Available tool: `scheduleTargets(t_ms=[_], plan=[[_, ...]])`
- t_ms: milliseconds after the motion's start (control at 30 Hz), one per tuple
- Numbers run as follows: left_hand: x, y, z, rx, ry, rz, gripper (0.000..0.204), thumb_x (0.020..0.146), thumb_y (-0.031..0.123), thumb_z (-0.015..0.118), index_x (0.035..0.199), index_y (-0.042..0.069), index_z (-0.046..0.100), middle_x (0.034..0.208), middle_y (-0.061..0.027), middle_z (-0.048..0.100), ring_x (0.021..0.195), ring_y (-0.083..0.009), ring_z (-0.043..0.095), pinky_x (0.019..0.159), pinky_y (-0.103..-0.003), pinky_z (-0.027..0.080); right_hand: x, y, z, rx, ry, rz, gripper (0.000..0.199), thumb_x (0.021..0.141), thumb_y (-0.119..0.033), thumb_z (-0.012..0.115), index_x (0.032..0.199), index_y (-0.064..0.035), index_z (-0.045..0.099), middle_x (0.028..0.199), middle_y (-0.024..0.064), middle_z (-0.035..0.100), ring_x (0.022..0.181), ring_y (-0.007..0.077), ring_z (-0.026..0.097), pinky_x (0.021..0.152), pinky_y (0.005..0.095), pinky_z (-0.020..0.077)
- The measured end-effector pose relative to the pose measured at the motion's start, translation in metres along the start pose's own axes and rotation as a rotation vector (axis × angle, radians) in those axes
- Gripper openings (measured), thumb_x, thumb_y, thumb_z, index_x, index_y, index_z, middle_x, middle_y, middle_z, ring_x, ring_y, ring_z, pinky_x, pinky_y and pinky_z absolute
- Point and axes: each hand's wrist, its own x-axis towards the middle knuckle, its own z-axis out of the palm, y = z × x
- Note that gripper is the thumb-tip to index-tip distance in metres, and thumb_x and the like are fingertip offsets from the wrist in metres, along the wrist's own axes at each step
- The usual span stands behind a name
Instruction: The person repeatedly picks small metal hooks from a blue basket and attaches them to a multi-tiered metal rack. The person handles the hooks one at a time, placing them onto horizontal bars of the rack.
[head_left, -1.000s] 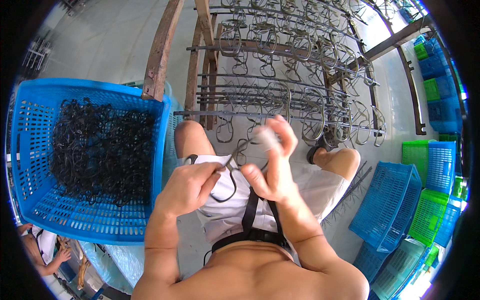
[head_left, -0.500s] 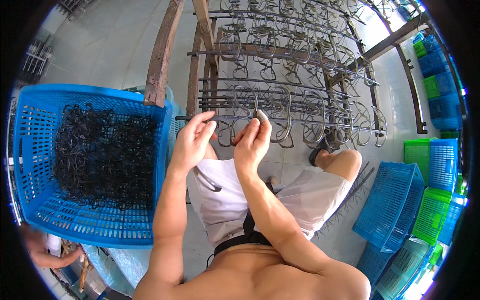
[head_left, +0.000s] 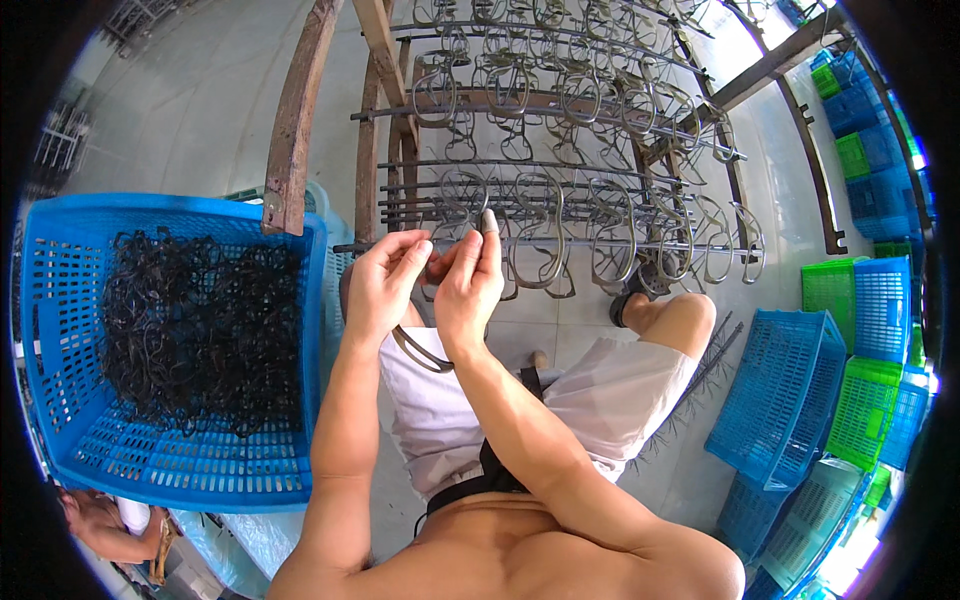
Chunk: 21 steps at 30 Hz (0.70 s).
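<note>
Head view: the left hand [head_left: 382,283] and right hand [head_left: 470,285] meet at the lowest rod [head_left: 640,243] of the rack [head_left: 560,150]. Left fingers pinch a dark frame [head_left: 422,352], which hangs below them, its long axis apparently slanting down-right. Right fingers are pressed together, index tip on the rod. The crate [head_left: 60,400] of dark frames lies well left.

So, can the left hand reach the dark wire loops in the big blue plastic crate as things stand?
Probably yes. The big blue plastic crate is open-topped, right beside the left hand, with the dark wire loops heaped uncovered. Nothing lies between them, though the hand is now up at the metal rod rack.
</note>
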Motion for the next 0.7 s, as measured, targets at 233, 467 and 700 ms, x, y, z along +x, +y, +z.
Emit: scheduleTargets(t_ms=[233,467,700], plan=[[0.008,-0.005,-0.009,-0.132,-0.003,-0.090,0.021,0.088,0.015,0.060,0.098,-0.004,0.061,0.083,-0.0059,0.064,0.073,-0.0082,0.058,0.063,-0.019,0.046,-0.003,0.013,0.007,-0.158,-0.057,-0.085,0.039,0.097,-0.016,0.042,0.133,-0.0022,0.039,0.058,-0.0014,0.049,0.045,0.0050,0.042,0.040,0.0219,0.0376],[0.011,-0.015,-0.014,-0.347,-0.018,-0.284,0.017,0.087,0.019,0.062,0.088,0.002,0.063,0.072,-0.0011,0.061,0.055,-0.0010,0.044,0.049,-0.015,0.031,-0.001,0.012,-0.004,-0.415,-0.110,-0.232,0.037,0.095,-0.014,0.045,0.129,-0.0003,0.045,0.061,0.0048,0.056,0.050,0.0079,0.050,0.044,0.0245,0.0438],[0.018,-0.016,-0.003,-0.365,-0.121,-0.310,0.020,0.089,0.024,0.058,0.083,0.005,0.061,0.067,0.0019,0.056,0.052,-0.0019,0.042,0.046,-0.017,0.030,0.009,0.005,-0.016,-0.393,-0.115,-0.083,0.036,0.094,-0.013,0.046,0.128,0.0001,0.045,0.057,0.0069,0.054,0.047,0.0126,0.050,0.045,0.0273,0.0422]])
